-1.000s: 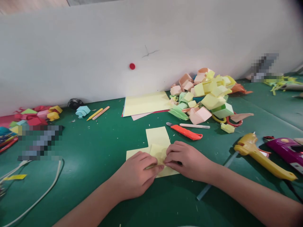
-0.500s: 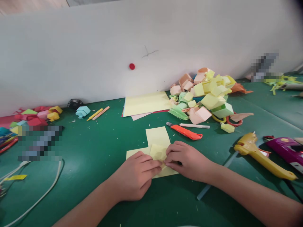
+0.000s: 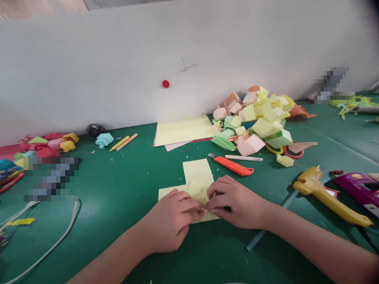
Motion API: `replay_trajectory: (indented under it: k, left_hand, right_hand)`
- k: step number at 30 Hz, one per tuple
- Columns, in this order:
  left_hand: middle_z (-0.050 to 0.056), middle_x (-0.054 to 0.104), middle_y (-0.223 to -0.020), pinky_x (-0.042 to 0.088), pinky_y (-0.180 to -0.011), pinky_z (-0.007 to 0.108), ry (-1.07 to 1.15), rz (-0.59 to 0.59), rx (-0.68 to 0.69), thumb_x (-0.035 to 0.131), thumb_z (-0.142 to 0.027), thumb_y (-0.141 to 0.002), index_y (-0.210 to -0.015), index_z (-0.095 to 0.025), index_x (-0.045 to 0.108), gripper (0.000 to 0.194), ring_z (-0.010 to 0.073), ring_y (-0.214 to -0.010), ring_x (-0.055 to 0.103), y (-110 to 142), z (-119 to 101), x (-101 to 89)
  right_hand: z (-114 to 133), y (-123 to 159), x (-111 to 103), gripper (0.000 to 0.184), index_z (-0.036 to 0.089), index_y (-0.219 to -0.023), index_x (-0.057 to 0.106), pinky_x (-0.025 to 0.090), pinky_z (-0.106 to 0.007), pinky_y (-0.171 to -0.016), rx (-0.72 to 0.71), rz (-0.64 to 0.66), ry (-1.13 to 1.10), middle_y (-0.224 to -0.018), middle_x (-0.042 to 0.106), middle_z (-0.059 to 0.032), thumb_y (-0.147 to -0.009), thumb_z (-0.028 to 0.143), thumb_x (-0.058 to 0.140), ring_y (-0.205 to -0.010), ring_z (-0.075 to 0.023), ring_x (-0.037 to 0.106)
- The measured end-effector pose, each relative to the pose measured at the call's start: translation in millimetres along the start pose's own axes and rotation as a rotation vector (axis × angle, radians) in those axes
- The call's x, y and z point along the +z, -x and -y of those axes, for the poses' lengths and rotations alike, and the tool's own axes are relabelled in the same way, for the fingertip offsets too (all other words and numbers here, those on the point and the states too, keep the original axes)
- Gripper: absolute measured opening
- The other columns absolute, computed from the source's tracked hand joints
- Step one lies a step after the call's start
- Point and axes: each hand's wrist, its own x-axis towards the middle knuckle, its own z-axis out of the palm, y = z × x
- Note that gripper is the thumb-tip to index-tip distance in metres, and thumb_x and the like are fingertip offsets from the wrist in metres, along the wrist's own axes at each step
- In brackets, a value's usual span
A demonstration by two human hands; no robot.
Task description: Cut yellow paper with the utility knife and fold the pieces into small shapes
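Observation:
Pale yellow paper cut in a stepped shape (image 3: 197, 169) lies flat in front of me. On top of it is a smaller folded piece of yellow paper (image 3: 197, 188). From the left, my left hand (image 3: 171, 223) pinches the near edge of this folded piece with closed fingers. Opposite it, my right hand (image 3: 238, 201) has its fingertips closed on the same piece, almost touching the left fingertips. The pinched edge itself is mostly hidden by the fingers. Just beyond the right hand lie an orange utility knife (image 3: 233, 165) and a white pen (image 3: 243, 158).
A heap of folded paper shapes (image 3: 266, 118) stands by the white board (image 3: 118, 63), beside stacked paper sheets (image 3: 183, 130). To the right rests a yellow glue gun (image 3: 328, 193), its glue stick running under my right forearm. A white cable (image 3: 63, 236) curves at left.
Both hands have shifted very slightly, with fingertips still meeting at the folded paper. The right fingers are a little more curled over it. Nothing else has moved apart from a slight camera shift.

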Motion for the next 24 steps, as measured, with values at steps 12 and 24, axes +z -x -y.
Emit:
replay_trajectory:
  k: [12, 24]
  left_hand:
    - [0.003, 0.069, -0.122, 0.047, -0.088, 0.044, 0.049, -0.005, -0.014, 0.05, -0.007, -0.087, -0.116, -0.023, 0.07, 0.039, 0.0248, -0.105, 0.058, -2, 3, -1.6]
    - [0.003, 0.07, -0.122, 0.045, -0.087, 0.04, 0.005, -0.063, -0.003, 0.051, -0.009, -0.089, -0.097, -0.02, 0.07, 0.024, 0.0221, -0.103, 0.059, -1, 2, 1.6]
  right_hand:
    - [-1, 2, -22, 0.014, 0.03, -0.084, 0.078, 0.032, -0.048, -0.094, 0.036, 0.051, 0.073, -0.119, 0.061, -0.0039, -0.088, 0.022, 0.067, -0.11, -0.0275, 0.048]
    - [-11, 7, -27, 0.024, 0.026, -0.111, 0.07, 0.043, -0.048, -0.097, 0.051, 0.057, 0.122, -0.12, 0.061, -0.0073, -0.094, 0.016, 0.055, -0.112, -0.0266, 0.05]
